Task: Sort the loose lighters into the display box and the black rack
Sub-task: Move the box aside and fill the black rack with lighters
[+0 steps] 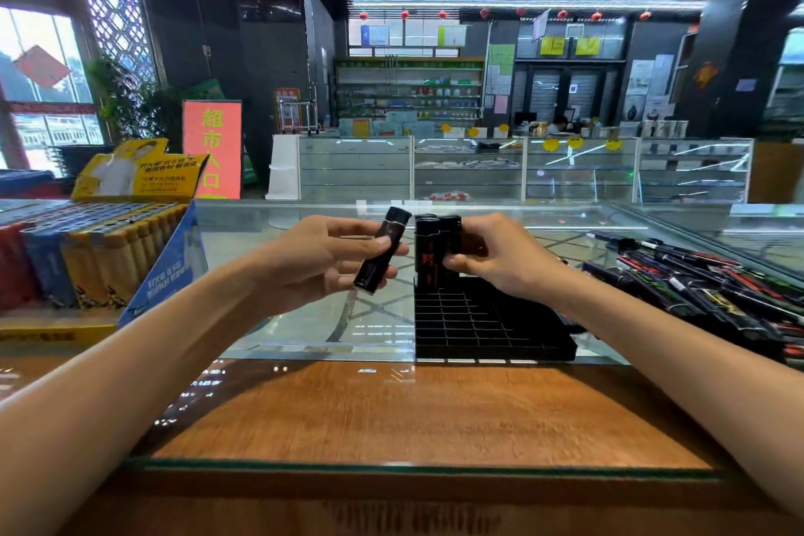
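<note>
Centre of frame, above a glass-topped wooden counter (413,413)

- Left hand (322,263): gripping a slim glossy black lighter (383,250), thumb on the near face, fingers curled behind. It is held in the air, clear of the counter
- The held lighter's long axis is slanted. The cap end points up toward upper right of frame, the base down toward lower left
- The cap sits just beside a short row of upright black lighters with red markings (428,250). I cannot tell whether they touch
- Right hand (504,259): closed round that upright row, thumb low in front, fingers over the far side. The count in the row is unclear, two or three
- The row stands in the far-left cells of a flat black plastic grid rack (487,322), centre-right of frame. The cells nearer the bottom of the frame look empty

Relation that matters: the held lighter is just left of the rack's left edge and above it, tilted off vertical. The cells open straight up, so a lighter goes in base first with its long axis upright

Judgement: the base needs swinging under the cap, then a short shift right and down into a free cell beside the standing row. The left hand is the nearer one for this. The right hand looks to be steadying the row. The risk is that the slanted cap knocks the standing lighters

Elsewhere:
- Blue-and-yellow cardboard display box (174,257), left of frame, packed with yellow, blue and red lighters
- Heap of loose dark lighters (705,283), right edge, nearer the right hand and well apart from the left
</note>
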Motion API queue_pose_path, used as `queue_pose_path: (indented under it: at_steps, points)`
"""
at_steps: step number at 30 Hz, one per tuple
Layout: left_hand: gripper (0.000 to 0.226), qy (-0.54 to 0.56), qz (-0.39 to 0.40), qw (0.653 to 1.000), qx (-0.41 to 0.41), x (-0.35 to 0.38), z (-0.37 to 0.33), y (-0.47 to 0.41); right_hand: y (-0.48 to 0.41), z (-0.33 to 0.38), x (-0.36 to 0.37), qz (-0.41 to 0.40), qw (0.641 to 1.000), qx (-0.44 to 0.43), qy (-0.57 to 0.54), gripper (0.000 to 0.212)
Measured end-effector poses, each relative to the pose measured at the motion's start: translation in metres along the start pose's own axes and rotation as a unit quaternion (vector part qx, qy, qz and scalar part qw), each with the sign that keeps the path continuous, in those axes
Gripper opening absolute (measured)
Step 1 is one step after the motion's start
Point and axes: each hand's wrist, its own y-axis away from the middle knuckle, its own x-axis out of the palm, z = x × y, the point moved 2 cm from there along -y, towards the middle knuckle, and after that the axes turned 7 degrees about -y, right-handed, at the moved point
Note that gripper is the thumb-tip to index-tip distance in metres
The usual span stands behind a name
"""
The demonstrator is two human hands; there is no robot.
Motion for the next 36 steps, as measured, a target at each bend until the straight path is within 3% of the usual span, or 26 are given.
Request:
queue_pose_path:
  at_steps: [5, 9, 14, 17, 19, 22, 24, 26, 29, 33, 36]
  points:
    - [0.039, -0.033, 0.044, 0.998, 0.042, 0.007, -0.004, 0.004, 0.003, 0.0, -0.006, 0.005, 0.999, 0.033, -0.015, 0.021]
    - [0.042, -0.081, 0.038, 0.993, 0.073, 0.01, -0.004, 0.007, 0.01, 0.013, -0.025, -0.153, 0.984, 0.013, -0.092, 0.018]
    - [0.042, -0.088, 0.024, 0.989, 0.118, 0.022, -0.004, 0.008, 0.019, 0.038, -0.011, -0.062, 0.975, -0.005, -0.212, 0.013]
    - [0.036, -0.116, -0.001, 0.983, 0.14, 0.028, -0.005, 0.01, 0.016, 0.037, -0.013, -0.067, 0.963, 0.01, -0.259, 0.012]
    - [0.025, -0.193, -0.051, 0.963, 0.184, 0.027, -0.008, 0.012, 0.016, 0.033, -0.021, -0.068, 0.949, 0.032, -0.305, 0.015]
    - [0.019, -0.427, -0.135, 0.861, 0.24, 0.02, -0.004, 0.019, 0.019, 0.022, -0.04, -0.095, 0.944, 0.049, -0.312, 0.016]
    - [0.023, -0.538, -0.151, 0.8, 0.218, 0.013, 0.008, 0.027, 0.02, 0.015, -0.049, -0.113, 0.96, 0.054, -0.249, 0.016]
    - [0.034, -0.602, -0.128, 0.769, 0.172, 0.009, 0.022, 0.034, 0.021, 0.009, -0.05, -0.119, 0.973, 0.06, -0.189, 0.019]
    - [0.054, -0.613, -0.081, 0.776, 0.126, 0.008, 0.033, 0.036, 0.019, 0.008, -0.046, -0.115, 0.982, 0.061, -0.134, 0.019]
    - [0.056, -0.641, -0.054, 0.753, 0.139, 0.013, 0.036, 0.032, 0.018, 0.006, -0.039, -0.096, 0.991, 0.045, -0.086, 0.02]
    - [0.061, -0.636, -0.05, 0.757, 0.137, 0.013, 0.035, 0.033, 0.016, 0.002, -0.035, -0.073, 0.996, 0.029, -0.039, 0.019]
